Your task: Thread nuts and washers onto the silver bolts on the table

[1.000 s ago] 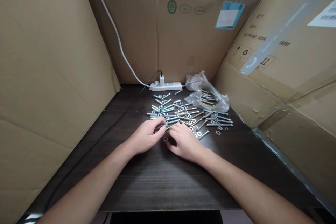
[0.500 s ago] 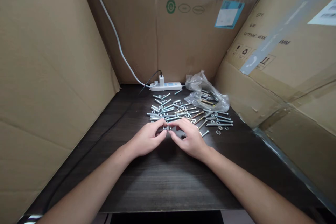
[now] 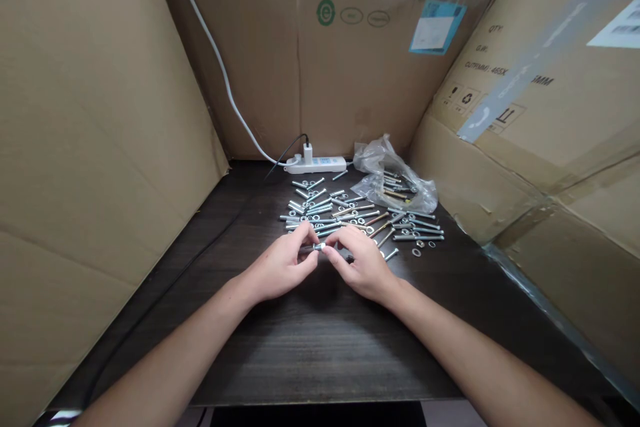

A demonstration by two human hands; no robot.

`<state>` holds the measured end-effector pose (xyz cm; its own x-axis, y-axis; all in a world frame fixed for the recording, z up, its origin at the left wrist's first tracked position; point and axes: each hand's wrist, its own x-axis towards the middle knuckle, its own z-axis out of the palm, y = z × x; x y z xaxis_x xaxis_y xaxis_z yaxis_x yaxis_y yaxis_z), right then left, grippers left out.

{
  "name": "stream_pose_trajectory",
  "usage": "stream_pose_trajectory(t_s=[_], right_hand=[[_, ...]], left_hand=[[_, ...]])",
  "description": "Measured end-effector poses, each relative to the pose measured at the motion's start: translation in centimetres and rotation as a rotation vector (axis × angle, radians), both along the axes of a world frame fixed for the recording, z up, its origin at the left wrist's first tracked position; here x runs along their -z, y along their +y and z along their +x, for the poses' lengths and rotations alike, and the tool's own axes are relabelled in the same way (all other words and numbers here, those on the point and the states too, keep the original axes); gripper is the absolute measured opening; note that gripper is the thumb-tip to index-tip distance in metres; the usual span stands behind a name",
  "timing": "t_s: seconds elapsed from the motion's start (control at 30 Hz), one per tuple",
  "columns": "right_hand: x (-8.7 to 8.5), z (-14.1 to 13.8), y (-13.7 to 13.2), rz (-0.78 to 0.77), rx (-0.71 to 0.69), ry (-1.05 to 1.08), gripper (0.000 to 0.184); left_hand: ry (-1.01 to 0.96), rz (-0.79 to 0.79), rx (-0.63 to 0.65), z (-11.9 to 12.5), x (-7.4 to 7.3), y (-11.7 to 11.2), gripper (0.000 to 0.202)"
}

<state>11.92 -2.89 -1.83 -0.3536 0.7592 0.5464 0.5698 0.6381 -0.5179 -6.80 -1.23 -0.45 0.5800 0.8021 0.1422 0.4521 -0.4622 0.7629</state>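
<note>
Three cardboard walls (image 3: 350, 87) edge a dark tabletop (image 3: 310, 360); left fingers (image 3: 305, 269) and right fingers (image 3: 339, 263) pinch a bolt (image 3: 319, 247).

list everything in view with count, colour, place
table: one, dark brown, below
bag: one, clear, back right
bolts: many, silver or gold, table and bag
washers: many, silver, among bolts
metal part: one, silver, centre
power strip: one, white, back
adapter: one, white, back
cables: at least two, white and black, left
cardboard: three sides, brown, around table
labels: two, blue-white and white, cardboard
grey tape: one strip, right
left hand: one, centre, holding metal part
right hand: one, centre, touching metal part
arms: two, bare, front
</note>
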Motion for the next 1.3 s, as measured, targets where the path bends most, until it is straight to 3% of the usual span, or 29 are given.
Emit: stream_pose_trajectory(t_s=[0.17,0.3,0.47,0.67,0.83,0.97,1.1,1.3], right_hand=[[-0.16,0.32,0.0,-0.024,0.04,-0.092,0.029],[-0.44,0.4,-0.23,-0.02,0.039,-0.031,0.012],[-0.57,0.3,-0.38,0.01,-0.023,-0.038,0.022],[-0.12,0.38,0.13,-0.007,0.006,-0.079,0.012],[-0.14,0.37,0.12,-0.012,0.023,-0.137,0.019],[-0.49,0.4,-0.2,0.011,0.048,-0.091,0.007],[-0.61,0.4,-0.27,0.025,0.009,-0.089,0.023],[-0.32,0.26,-0.03,-0.01,0.003,-0.095,0.016]], left_hand=[[0.016,0.011,0.007,0.05,0.17,0.06,0.007],[0.004,0.012,-0.003,0.04,0.09,0.12,0.008],[0.003,0.023,-0.005,0.03,0.2,0.13,0.008],[0.017,0.038,0.005,0.18,0.28,0.04,0.009],[0.008,0.041,-0.015,0.14,0.27,0.13,0.009],[0.018,0.042,-0.017,0.07,0.22,0.2,0.009],[0.005,0.038,-0.009,0.1,0.13,0.15,0.009],[0.008,0.027,-0.009,0.14,0.06,0.03,0.009]])
